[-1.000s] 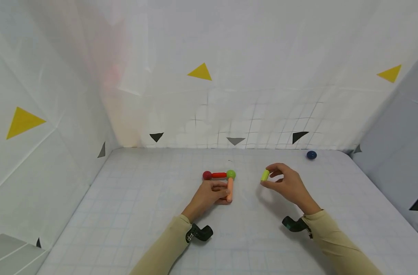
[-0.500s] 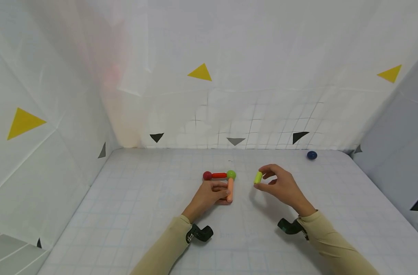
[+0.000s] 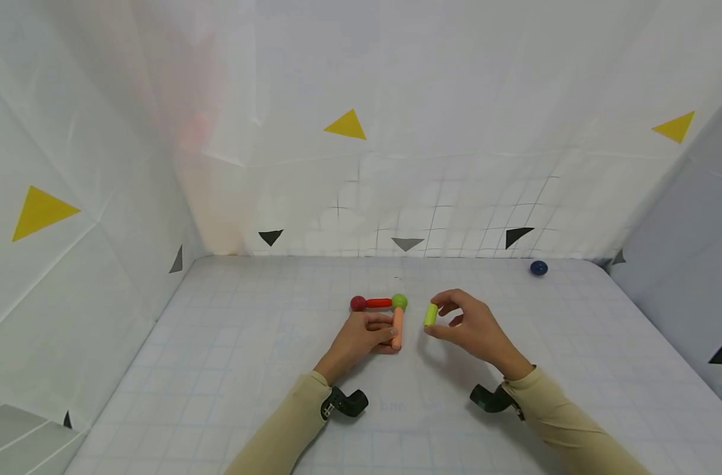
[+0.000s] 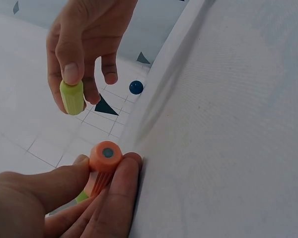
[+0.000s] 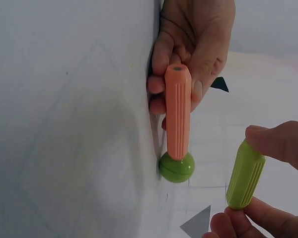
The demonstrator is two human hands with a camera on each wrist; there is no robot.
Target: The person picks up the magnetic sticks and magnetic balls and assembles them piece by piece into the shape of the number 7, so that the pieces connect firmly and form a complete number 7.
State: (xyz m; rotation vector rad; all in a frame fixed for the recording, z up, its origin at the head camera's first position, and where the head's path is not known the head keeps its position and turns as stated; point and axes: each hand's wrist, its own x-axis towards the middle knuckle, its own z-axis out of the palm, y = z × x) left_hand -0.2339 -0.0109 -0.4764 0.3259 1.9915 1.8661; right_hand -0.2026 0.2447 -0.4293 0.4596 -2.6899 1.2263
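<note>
An orange ribbed rod (image 5: 178, 114) with a round grey spot in its end face lies on the table, joined at its far end to a green ball (image 3: 399, 301). From that ball a red rod (image 3: 378, 303) runs left to a dark red ball (image 3: 357, 303). My left hand (image 3: 361, 340) pinches the orange rod between thumb and fingers. In my right hand (image 3: 476, 330) a short yellow-green ribbed rod (image 5: 246, 176) is pinched by its two ends. It is held above the table, right of the orange rod and apart from it.
A dark blue ball (image 3: 539, 268) sits at the back right of the white, grid-marked table (image 3: 248, 396). White sheeting (image 3: 455, 79) with yellow and dark triangles rises behind and at both sides.
My right hand has moved left and slightly nearer with the yellow-green rod, closing on the orange rod. My left hand and the joined pieces have stayed put.
</note>
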